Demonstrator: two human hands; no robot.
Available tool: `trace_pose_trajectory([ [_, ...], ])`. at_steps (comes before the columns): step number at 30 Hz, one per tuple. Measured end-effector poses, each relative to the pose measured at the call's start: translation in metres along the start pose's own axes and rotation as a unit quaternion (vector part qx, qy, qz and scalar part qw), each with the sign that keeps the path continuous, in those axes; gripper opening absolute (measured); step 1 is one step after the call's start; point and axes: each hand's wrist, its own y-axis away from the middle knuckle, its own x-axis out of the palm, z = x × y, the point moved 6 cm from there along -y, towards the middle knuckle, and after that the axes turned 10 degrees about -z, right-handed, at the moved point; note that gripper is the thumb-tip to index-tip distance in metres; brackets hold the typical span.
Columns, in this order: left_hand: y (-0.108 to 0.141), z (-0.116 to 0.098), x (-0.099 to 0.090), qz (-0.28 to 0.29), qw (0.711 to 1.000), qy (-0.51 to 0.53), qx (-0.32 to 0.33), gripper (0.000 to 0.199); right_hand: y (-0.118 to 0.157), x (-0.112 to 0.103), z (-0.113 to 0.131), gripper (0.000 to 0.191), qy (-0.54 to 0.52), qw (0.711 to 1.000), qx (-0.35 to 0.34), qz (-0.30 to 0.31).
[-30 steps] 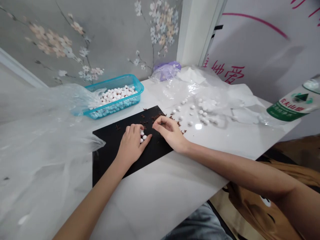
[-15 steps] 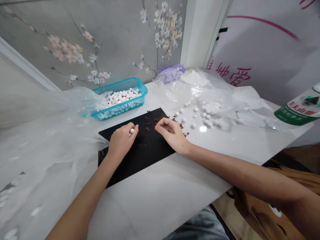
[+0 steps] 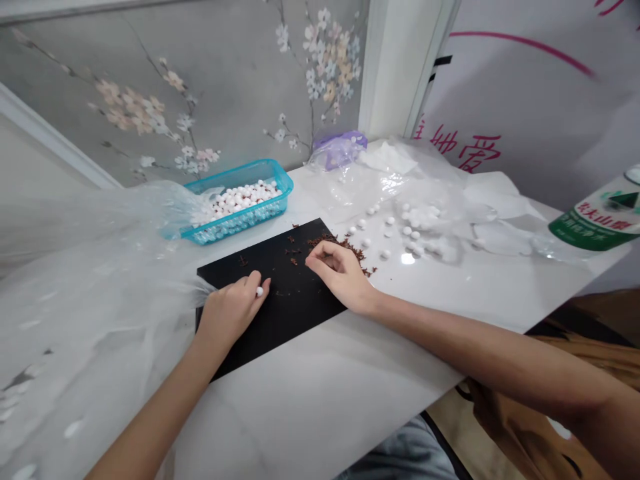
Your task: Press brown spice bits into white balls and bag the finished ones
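My left hand (image 3: 230, 310) is closed over the left part of a black board (image 3: 270, 327). A small white ball (image 3: 259, 291) shows between its thumb and curled fingers. My right hand (image 3: 340, 272) hovers over or rests on the board's right side, thumb and fingertips pinched together. Whatever sits in that pinch is too small to make out. Right behind it lies a heap of small reddish-brown pieces (image 3: 357, 252), partly covered by the hand. A few loose brown bits (image 3: 294, 261) are scattered on the board between the hands.
Behind the board stands a blue translucent basket (image 3: 235, 225) holding many white balls with brown bits among them. Loose white balls (image 3: 389, 221) lie at the right near clear plastic bags (image 3: 460, 193). Plastic sheeting (image 3: 110, 267) covers the left side. A green-labelled bottle (image 3: 595, 220) stands far right.
My left hand has moved down and a little left, still with the white ball. A brown piece now shows on the board above it. My right hand stays almost in place.
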Motion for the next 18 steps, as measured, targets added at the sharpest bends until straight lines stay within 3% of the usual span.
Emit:
trace_pose_trajectory([
  [3,0.000,-0.002,-0.005,-0.005,0.998,0.038,0.046,0.033,0.000,0.000,0.000,0.020,0.009,1.000,-0.008,-0.002],
  [6,-0.019,0.006,-0.024,-0.043,0.995,0.061,0.059,0.035,0.001,0.002,-0.001,0.021,0.017,1.000,-0.009,-0.004],
  [8,-0.048,0.023,-0.043,-0.102,0.993,0.059,0.018,0.037,0.001,0.005,-0.005,0.024,0.022,1.000,-0.005,-0.003],
  [10,-0.085,0.051,-0.062,-0.190,0.976,0.069,-0.081,0.037,0.000,0.007,-0.009,0.025,0.026,1.000,-0.013,-0.005],
  [12,-0.124,0.075,-0.068,-0.231,0.962,0.068,-0.130,0.035,0.000,0.008,-0.011,0.024,0.034,0.999,-0.029,-0.003],
  [13,-0.143,0.087,-0.066,-0.239,0.955,0.080,-0.154,0.032,0.000,0.009,-0.012,0.024,0.038,0.999,-0.036,-0.003],
  [15,-0.171,0.113,-0.043,-0.202,0.924,0.210,-0.249,0.024,0.000,0.009,-0.013,0.025,0.044,0.998,-0.042,0.002],
  [18,-0.194,0.129,-0.010,-0.172,0.903,0.270,-0.285,0.028,0.001,0.011,-0.011,0.027,0.039,0.998,-0.042,0.018],
])
